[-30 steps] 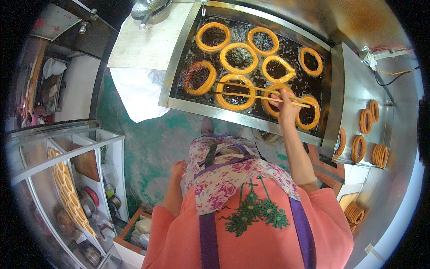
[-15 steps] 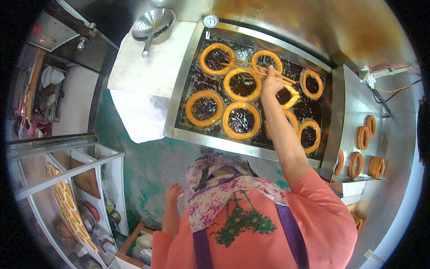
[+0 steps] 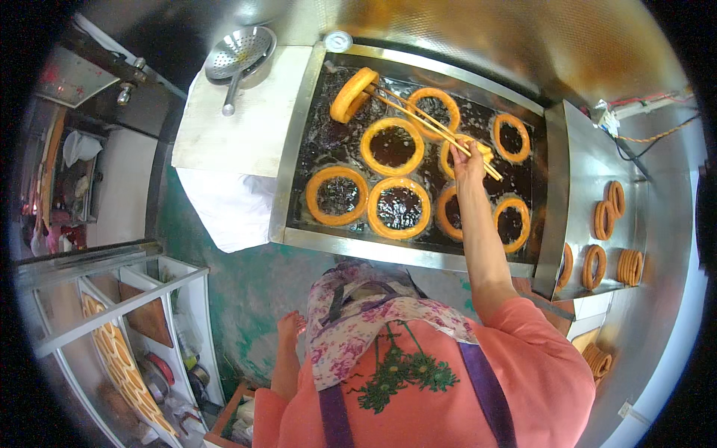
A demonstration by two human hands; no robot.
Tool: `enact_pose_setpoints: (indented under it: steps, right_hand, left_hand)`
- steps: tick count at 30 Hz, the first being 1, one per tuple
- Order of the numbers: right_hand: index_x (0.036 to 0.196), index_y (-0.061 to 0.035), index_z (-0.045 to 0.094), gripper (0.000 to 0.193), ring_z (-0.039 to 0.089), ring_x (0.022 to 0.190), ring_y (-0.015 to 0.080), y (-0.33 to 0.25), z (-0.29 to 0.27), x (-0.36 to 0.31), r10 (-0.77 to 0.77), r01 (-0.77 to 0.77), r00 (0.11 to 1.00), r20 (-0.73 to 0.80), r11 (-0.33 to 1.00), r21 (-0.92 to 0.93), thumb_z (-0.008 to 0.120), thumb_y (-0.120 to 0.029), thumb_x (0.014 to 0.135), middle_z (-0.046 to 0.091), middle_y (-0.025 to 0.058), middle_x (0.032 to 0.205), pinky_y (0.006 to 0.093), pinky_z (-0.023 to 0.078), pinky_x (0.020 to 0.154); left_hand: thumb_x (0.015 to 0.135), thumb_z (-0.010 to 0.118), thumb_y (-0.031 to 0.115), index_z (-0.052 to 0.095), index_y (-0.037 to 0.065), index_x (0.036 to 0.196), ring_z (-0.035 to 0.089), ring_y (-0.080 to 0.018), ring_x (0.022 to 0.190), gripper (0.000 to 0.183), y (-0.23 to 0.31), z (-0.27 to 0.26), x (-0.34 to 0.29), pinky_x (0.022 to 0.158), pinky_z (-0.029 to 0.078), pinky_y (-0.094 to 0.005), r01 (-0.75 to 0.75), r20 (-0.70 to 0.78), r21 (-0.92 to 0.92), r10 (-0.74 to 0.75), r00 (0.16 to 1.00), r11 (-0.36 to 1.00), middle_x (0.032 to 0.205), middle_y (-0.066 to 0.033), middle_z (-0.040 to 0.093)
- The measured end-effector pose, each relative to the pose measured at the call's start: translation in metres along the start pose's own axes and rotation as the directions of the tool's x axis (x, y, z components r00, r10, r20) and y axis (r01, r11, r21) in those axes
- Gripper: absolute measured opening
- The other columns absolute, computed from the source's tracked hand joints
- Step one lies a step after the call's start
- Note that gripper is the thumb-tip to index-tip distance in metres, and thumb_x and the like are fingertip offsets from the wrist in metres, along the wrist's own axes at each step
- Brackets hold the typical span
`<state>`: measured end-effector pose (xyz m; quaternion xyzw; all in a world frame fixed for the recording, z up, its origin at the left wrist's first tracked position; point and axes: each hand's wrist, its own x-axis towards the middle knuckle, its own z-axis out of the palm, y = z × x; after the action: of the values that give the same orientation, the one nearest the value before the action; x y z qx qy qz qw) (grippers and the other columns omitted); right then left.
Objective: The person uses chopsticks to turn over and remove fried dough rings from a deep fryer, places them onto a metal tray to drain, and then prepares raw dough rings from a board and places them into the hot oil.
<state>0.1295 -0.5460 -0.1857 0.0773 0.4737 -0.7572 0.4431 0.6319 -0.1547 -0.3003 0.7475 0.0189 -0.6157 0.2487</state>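
My right hand [image 3: 468, 160] grips a pair of long chopsticks [image 3: 427, 122] above a fryer of dark oil. Their far ends hold up a golden fried dough ring [image 3: 346, 104], tilted at the fryer's back left. Several other rings lie flat in the oil, among them one in the middle [image 3: 392, 147], one at the front left [image 3: 336, 196] and one at the back right [image 3: 511, 138]. A paler, uneven dough piece [image 3: 478, 149] is partly hidden behind my right hand. My left hand [image 3: 291, 325] hangs low beside the apron, apparently empty, its fingers loosely extended.
A metal fryer rim [image 3: 373, 250] surrounds the oil, with a dial thermometer [image 3: 338, 41] at its back left corner. Left stands a white-topped counter [image 3: 254, 127] with a perforated ladle [image 3: 240, 56]. Rings stand in a steel tray [image 3: 609, 280] at right. A shelf rack [image 3: 119, 313] is lower left.
The back-left dough ring, flat in the oil before, is now tipped up on the chopsticks. My right hand has moved slightly right and nearer. My left hand stays about where it was.
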Motion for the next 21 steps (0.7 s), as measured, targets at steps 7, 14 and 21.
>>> enact_pose_setpoints:
  steps: [7, 14, 21]
  right_hand:
    - [0.097, 0.0047, 0.053, 0.018, 0.065, 0.079, 0.0256, -0.021, -0.004, -0.026, -0.222, 0.217, 0.975, -0.009, 0.958, -0.188, 0.054, -0.012, 0.089, 0.061, 0.0179, 0.089, 0.0357, 0.061, 0.059]
    - [0.091, 0.0037, 0.052, 0.017, 0.066, 0.073, 0.0292, 0.003, 0.033, -0.035, -0.330, 0.359, 0.931, 0.155, 0.907, -0.222, 0.061, -0.009, 0.085, 0.060, 0.0160, 0.084, 0.0347, 0.059, 0.053]
    - [0.094, 0.0069, 0.056, 0.022, 0.066, 0.069, 0.0227, -0.098, -0.010, -0.082, -0.429, 0.492, 0.868, 0.252, 0.815, -0.306, 0.062, -0.012, 0.084, 0.062, 0.0192, 0.083, 0.0304, 0.059, 0.052]
  left_hand:
    - [0.079, 0.055, 0.007, 0.057, -0.001, 0.105, 0.059, -0.0197, 0.061, 0.027, 0.013, 0.023, -0.007, 0.051, 0.048, -0.0296, -0.026, 0.003, 0.012, 0.026, 1.000, 1.000, 0.079, -0.0104, 0.061]
    - [0.079, 0.056, 0.008, 0.056, 0.001, 0.107, 0.059, -0.0206, 0.063, 0.028, -0.008, 0.013, 0.012, 0.054, 0.050, -0.0306, 0.007, 0.031, -0.045, -0.006, 1.000, 0.999, 0.078, -0.0093, 0.060]
    - [0.079, 0.056, 0.010, 0.055, 0.002, 0.109, 0.059, -0.0216, 0.064, 0.031, -0.027, 0.011, 0.025, 0.056, 0.051, -0.0325, -0.092, 0.080, 0.046, 0.088, 0.993, 0.995, 0.080, -0.0090, 0.060]
